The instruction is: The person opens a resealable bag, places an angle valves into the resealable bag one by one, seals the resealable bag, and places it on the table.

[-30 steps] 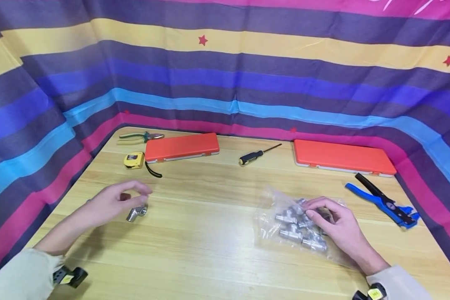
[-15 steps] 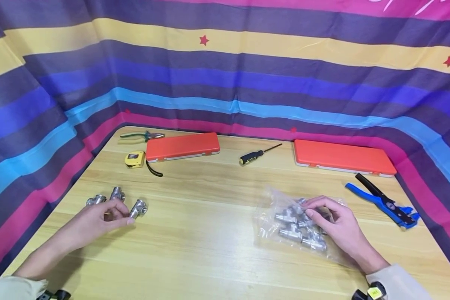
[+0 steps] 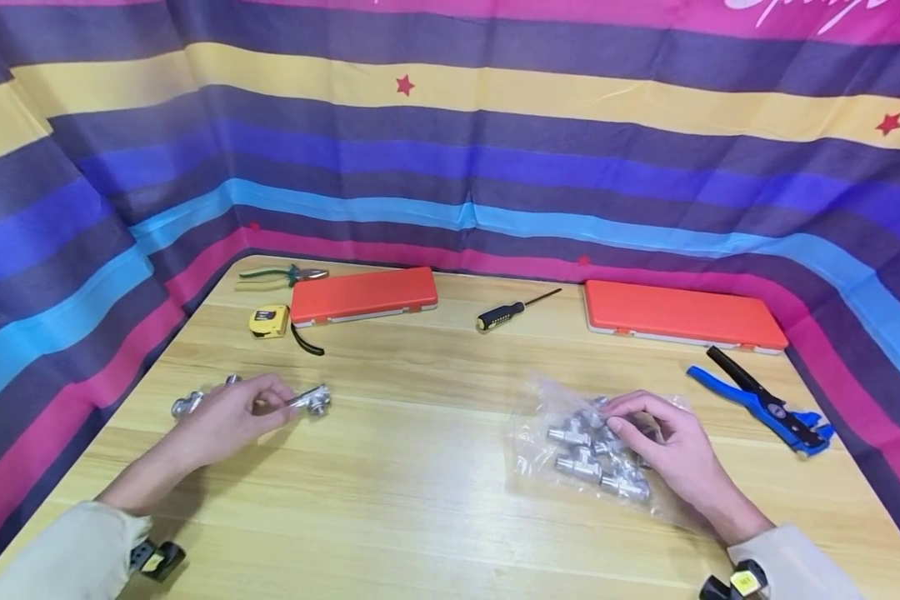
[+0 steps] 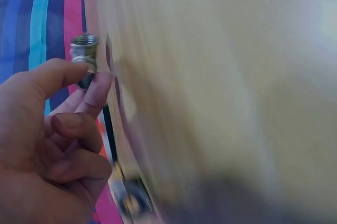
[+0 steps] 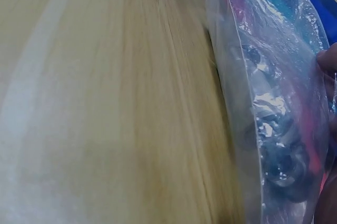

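Observation:
My left hand (image 3: pixel 228 417) pinches a silvery metal pipe fitting (image 3: pixel 317 399) by one end, out over the left part of the table. A threaded opening shows on that fitting (image 4: pixel 84 42) in the left wrist view, where thumb and fingertip meet on it. Behind the left hand lie more metal fittings (image 3: pixel 187 405), partly hidden by it. On the right, my right hand (image 3: pixel 671 446) pinches the upper part of a clear plastic bag (image 3: pixel 528 454). Several tee-shaped fittings (image 3: pixel 581 464) are inside the bag. In the right wrist view the bag (image 5: pixel 237 129) partly hides the fingers.
Along the back are green-handled pliers (image 3: pixel 281 275), a yellow tape measure (image 3: pixel 268 321), a red case (image 3: pixel 367 296), a screwdriver (image 3: pixel 502 315) and a second red case (image 3: pixel 682 315). A blue and black hand tool (image 3: pixel 768 408) lies far right. Striped cloth (image 3: pixel 450 167) surrounds the table.
The left hand first hovered over the fitting, then came down onto it. Now it has moved right and away from the body with the fitting pinched. The right hand stays on the bag.

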A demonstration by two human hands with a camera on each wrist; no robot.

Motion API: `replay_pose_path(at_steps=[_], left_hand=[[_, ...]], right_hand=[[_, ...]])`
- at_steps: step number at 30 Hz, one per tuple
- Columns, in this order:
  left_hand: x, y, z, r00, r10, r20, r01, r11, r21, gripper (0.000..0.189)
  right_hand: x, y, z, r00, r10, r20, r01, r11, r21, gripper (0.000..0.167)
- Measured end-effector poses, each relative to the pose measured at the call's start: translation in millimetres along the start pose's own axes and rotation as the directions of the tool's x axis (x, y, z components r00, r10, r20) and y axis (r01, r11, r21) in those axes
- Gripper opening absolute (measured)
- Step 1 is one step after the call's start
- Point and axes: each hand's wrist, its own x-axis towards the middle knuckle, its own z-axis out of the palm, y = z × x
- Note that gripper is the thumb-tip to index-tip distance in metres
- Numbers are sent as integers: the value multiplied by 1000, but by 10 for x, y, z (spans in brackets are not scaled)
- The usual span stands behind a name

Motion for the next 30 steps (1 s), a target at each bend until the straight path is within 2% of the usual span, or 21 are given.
replay_pose_path(at_steps=[4, 8, 12, 17, 20, 22, 27, 30], left_hand=[[266, 297, 134, 995, 75, 69, -69, 994, -82, 18], [517, 653, 323, 972, 165, 167, -141, 980, -143, 15], [766, 1042, 533, 936, 253, 242, -222, 964, -149, 14], [1022, 1453, 853, 879, 346, 328, -319, 938, -135, 15], [1132, 1641, 1052, 853, 374, 363, -356, 927, -119, 13], [1187, 1765, 1162, 843, 390, 371, -380, 919, -102, 12], [1247, 2029, 1377, 834, 430, 346, -432, 899, -76, 14], [1252, 2141, 1465, 830, 445, 337, -432, 894, -120, 15]], right_hand=[[-4, 9, 7, 1000, 18, 3, -18, 1000, 4, 14], [8, 15, 11, 1000, 19, 2, -19, 1000, -1, 13], [23, 22, 6, 1000, 6, 6, -6, 1000, 6, 12], [20, 39, 5, 1000, 0, -1, 0, 1000, -5, 13], [28, 47, 12, 1000, 0, 2, 0, 1000, 5, 13], [35, 47, 15, 1000, -2, 5, 2, 1000, 11, 13], [52, 51, 20, 1000, -8, -2, 8, 1000, 6, 14], [59, 61, 31, 1000, -22, -13, 22, 1000, -10, 15]])
